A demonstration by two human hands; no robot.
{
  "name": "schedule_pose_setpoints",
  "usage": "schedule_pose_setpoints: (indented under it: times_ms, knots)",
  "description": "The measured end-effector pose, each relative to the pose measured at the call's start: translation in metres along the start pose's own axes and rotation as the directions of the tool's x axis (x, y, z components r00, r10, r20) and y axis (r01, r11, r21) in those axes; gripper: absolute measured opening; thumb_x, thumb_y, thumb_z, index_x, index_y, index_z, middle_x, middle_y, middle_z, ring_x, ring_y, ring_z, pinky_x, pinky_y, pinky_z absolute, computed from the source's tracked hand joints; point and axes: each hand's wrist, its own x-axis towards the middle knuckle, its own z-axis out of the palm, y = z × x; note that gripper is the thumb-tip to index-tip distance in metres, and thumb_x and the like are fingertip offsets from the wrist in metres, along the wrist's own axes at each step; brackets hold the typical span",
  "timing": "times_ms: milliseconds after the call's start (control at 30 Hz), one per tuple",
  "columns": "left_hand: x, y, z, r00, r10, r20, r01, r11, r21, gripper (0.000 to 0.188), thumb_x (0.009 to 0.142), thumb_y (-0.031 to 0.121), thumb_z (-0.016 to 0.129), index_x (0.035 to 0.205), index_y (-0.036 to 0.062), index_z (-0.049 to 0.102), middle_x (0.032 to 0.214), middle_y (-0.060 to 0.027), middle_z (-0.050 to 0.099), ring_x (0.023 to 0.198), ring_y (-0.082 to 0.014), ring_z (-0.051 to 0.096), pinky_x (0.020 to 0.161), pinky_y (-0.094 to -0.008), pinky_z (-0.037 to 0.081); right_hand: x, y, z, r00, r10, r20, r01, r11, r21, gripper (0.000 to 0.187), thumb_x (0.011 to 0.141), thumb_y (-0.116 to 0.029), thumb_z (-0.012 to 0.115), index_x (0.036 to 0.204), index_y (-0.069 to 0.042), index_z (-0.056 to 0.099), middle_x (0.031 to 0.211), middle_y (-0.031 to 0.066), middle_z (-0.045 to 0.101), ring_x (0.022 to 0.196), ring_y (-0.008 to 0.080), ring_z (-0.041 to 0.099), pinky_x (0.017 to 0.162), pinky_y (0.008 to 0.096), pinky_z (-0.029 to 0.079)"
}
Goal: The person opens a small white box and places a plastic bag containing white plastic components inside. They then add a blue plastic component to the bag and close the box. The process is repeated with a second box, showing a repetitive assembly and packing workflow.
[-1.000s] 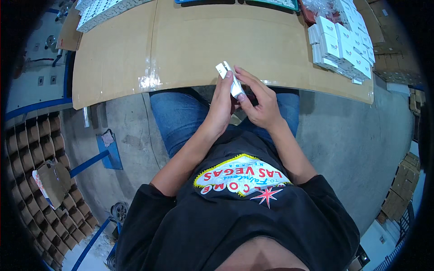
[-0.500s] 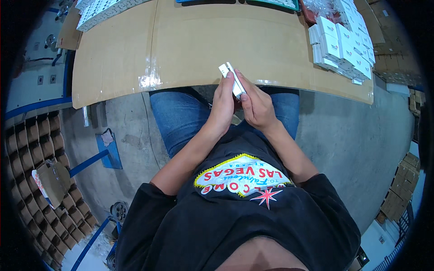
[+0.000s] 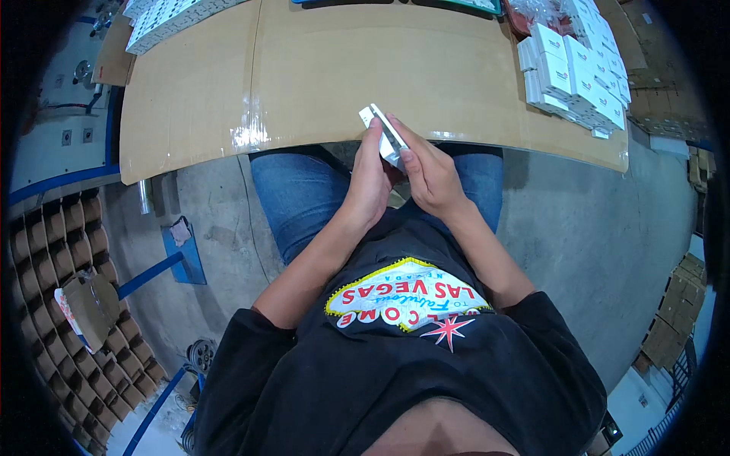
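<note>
A small white box (image 3: 389, 143) is held between my two hands just over the table's near edge. It is tilted, and a dark gap shows between its thin left part and its main body. My left hand (image 3: 368, 178) grips its left side, thumb along the upper end. On the other side my right hand (image 3: 432, 175) is closed round it, thumb pressed on the lower end. Fingers hide the underside, so the contents cannot be made out.
Flat cardboard (image 3: 319, 83) covers the table. Stacked small white boxes (image 3: 582, 83) stand at the right, beside a red tray (image 3: 519, 24) with clear plastic. Blue (image 3: 346, 4) and green (image 3: 456, 11) trays sit at the far edge. Patterned white boxes (image 3: 182, 24) lie far left.
The gap in the white box has widened. Both hands and the box have shifted slightly left, and the box is turned a little.
</note>
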Motion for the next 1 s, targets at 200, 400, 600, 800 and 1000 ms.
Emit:
schedule_pose_setpoints:
  times_ms: [200,400,600,800,1000]
  knots:
    - [0.0,0.004,0.005,1.0,0.009,-0.021,-0.009,1.0,-0.006,0.049,0.105,0.058,0.042,0.12,0.0138,0.057,0.105,-0.0026,0.062,0.096,-0.0154,0.061,0.087,-0.0371,0.05,0.001,0.001,0.0,0.999,0.036,0.016,-0.036,0.998,0.047,0.042,0.106,-0.014,0.049,0.143,0.005,0.05,0.141,0.0252,0.057,0.128,0.038,0.059,0.107,0.0402,0.047]
    - [0.0,0.008,-0.001,0.998,-0.058,0.023,0.058,0.998,0.003,0.05,0.104,0.059,0.042,0.124,0.0151,0.055,0.116,-0.0038,0.062,0.109,-0.0179,0.059,0.1,-0.0405,0.045,0.001,0.001,0.0,0.998,0.05,0.036,-0.053,0.996,0.069,0.041,0.106,-0.014,0.049,0.144,0.004,0.05,0.141,0.0241,0.057,0.129,0.0367,0.059,0.108,0.0396,0.046]
    - [-0.001,0.011,-0.002,0.997,-0.066,0.03,0.066,0.998,0.0,0.052,0.103,0.06,0.041,0.126,0.0148,0.054,0.116,-0.0046,0.062,0.11,-0.0184,0.06,0.097,-0.0409,0.047,0.0,-0.001,-0.006,0.982,0.166,0.084,-0.182,0.955,0.236,0.04,0.106,-0.011,0.046,0.143,0.001,0.052,0.14,0.0215,0.06,0.126,0.0311,0.062,0.106,0.0381,0.047]
    - [-0.001,0.013,-0.002,0.997,-0.061,0.037,0.061,0.998,-0.012,0.056,0.104,0.06,0.037,0.13,0.0135,0.052,0.118,-0.0054,0.06,0.112,-0.0174,0.06,0.098,-0.0376,0.048,0.0,0.006,-0.002,0.98,0.193,0.045,-0.198,0.951,0.236,0.033,0.102,-0.006,0.053,0.133,0.001,0.061,0.14,0.0177,0.061,0.127,0.0273,0.062,0.104,0.0349,0.049]
    - [0.002,0.01,-0.002,0.997,-0.03,0.066,0.033,0.999,-0.043,0.056,0.104,0.059,0.038,0.134,0.0129,0.051,0.121,-0.0056,0.059,0.116,-0.0178,0.059,0.101,-0.0376,0.048,0.0,0.007,0.002,0.981,0.196,0.01,-0.19,0.937,0.294,0.031,0.099,-0.002,0.059,0.129,0.001,0.063,0.141,0.0182,0.06,0.13,0.0269,0.059,0.106,0.0351,0.048]
